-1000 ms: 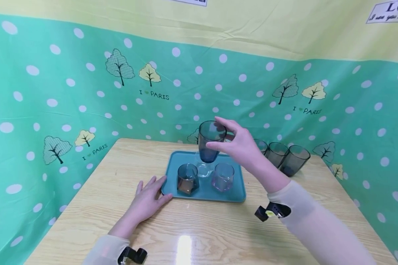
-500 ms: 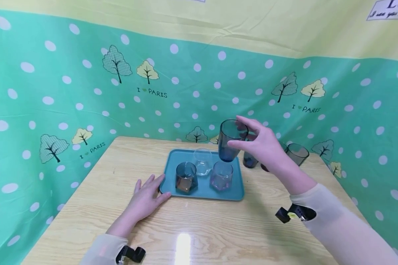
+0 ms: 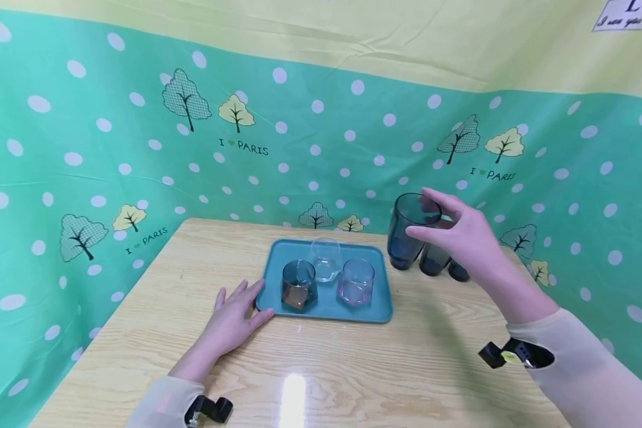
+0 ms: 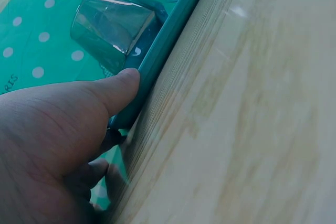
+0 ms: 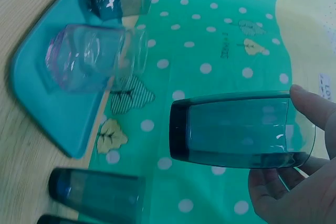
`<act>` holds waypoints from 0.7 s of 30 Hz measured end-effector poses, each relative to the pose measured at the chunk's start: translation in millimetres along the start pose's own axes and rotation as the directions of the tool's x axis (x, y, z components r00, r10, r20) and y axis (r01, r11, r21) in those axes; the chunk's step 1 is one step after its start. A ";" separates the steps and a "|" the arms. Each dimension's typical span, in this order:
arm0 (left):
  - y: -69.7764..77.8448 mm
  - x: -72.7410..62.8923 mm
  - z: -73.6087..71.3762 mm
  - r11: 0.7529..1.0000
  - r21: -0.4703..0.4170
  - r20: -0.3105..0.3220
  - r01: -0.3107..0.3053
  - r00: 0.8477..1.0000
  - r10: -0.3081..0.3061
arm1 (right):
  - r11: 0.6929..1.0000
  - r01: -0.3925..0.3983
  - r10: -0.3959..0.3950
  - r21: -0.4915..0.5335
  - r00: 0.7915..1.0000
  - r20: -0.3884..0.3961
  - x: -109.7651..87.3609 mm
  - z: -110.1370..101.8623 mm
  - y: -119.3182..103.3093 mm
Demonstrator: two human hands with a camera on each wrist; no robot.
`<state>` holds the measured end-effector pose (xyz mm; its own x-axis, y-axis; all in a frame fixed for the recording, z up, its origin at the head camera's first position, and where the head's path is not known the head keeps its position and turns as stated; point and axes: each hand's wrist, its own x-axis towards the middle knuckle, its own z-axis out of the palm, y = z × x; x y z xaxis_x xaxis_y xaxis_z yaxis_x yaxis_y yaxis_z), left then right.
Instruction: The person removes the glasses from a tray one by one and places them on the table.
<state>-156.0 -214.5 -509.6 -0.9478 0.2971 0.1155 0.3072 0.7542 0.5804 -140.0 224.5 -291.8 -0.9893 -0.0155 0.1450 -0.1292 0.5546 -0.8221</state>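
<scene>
My right hand [image 3: 468, 238] grips a dark blue-grey glass tumbler [image 3: 403, 241] near its rim, thumb on one side and fingers on the other. In the right wrist view the tumbler [image 5: 236, 132] is raised above the level where the other tumblers stand. The left hand [image 3: 232, 324] rests at the near left corner of a blue tray [image 3: 329, 314], its thumb on the rim and fingers along the side. On the tray stand a smoky glass [image 3: 298, 285], a clear glass [image 3: 326, 261] and a pink-tinted glass [image 3: 355, 284].
Dark tumblers [image 3: 433, 263] stand in a row right of the tray, partly hidden behind my right hand and the held tumbler. A green dotted cloth [image 3: 246, 172] hangs behind the wooden table [image 3: 348, 368].
My right hand has carried the dark tumbler rightward, from over the tray to beyond its right side, by the row of tumblers. The left hand has stayed at the tray corner.
</scene>
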 end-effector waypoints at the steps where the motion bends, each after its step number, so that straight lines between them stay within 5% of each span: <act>1: 0.0 0.1 0.1 1.000 0.001 -0.001 -0.001 1.000 0.001 | 1.000 -0.011 0.011 -0.001 1.000 0.000 -0.7 -3.3 2.3; 21: 1.5 0.0 0.1 1.000 -0.010 -0.006 -0.006 1.000 0.006 | 0.985 -0.163 0.158 -0.048 0.983 -0.092 -10.0 -50.0 43.7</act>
<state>-155.5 -213.3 -508.8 -0.9463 0.2986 0.1237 0.3123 0.7464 0.5877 -132.3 290.5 -301.6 -0.9869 0.1487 0.0630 0.0372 0.5890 -0.8073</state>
